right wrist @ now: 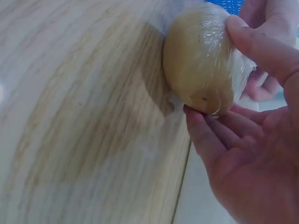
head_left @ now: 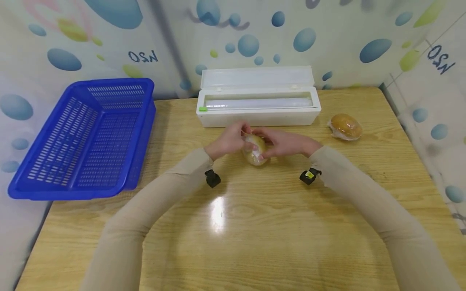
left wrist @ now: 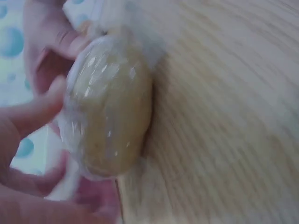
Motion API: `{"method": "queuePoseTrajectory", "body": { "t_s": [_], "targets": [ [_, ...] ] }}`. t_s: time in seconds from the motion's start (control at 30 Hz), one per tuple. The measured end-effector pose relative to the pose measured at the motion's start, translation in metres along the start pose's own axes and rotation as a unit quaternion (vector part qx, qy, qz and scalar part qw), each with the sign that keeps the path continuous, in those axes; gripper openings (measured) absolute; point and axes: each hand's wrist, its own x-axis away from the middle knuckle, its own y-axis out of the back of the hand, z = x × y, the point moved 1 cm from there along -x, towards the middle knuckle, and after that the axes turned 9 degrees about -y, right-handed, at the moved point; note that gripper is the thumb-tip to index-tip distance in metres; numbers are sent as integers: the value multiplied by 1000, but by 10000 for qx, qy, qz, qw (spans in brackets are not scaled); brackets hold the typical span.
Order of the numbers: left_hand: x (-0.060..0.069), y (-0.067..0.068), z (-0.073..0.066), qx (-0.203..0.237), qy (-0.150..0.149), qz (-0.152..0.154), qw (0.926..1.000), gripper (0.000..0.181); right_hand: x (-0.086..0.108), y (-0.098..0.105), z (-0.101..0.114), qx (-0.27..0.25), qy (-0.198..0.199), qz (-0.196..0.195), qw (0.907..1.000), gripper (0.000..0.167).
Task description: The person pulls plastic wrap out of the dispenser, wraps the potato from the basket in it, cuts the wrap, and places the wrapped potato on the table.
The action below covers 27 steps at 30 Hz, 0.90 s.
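Note:
A tan, oval, bun-like item (right wrist: 196,60) wrapped in shiny cling film is held just over the wooden table, in front of the white box. My right hand (head_left: 289,143) grips it, thumb on the wrapped side and fingertips beneath, as the right wrist view shows. From the other side my left hand (head_left: 229,140) holds the wrapped item with bent fingers and thumb. Loose film trails below it in the left wrist view, where the picture is blurred. Whether it touches the tabletop is hard to tell.
Behind the hands stands a white box (head_left: 255,120), lid raised, with a roll of clear film (head_left: 258,103) inside. A film-wrapped golden-brown bun (head_left: 346,126) lies at the right. At the left is a blue plastic basket (head_left: 143,133). The wooden table (head_left: 251,242) meets patterned walls.

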Motion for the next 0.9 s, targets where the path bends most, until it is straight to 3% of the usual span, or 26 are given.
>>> {"method": "queuePoseTrajectory", "body": {
  "t_s": [0.13, 0.27, 0.47, 0.63, 0.77, 0.9],
  "targets": [
    [-3, 2, 7, 687, 437, 337, 9961, 54, 0, -1, -4, -223, 66, -2, 9997, 80],
    [-3, 2, 9, 978, 495, 670, 9917, 50, 1, -3, -8, -600, 149, 91, 9980, 78],
    [-3, -1, 10, 900, 424, 465, 9940, 62, 4, -1, -13, -964, -161, -119, 9951, 61],
    [2, -2, 18, 86, -295, 464, 9984, 59, 1, -2, -10, -1074, -174, -294, 9936, 54],
    [7, -6, 21, -736, -813, 673, 9917, 65, -2, -5, -6, -995, -224, -526, 9934, 51],
    [11, -12, 22, -1294, -851, 939, 9835, 71, -2, -9, -2, -242, -444, -712, 9962, 55]
  ]
}}
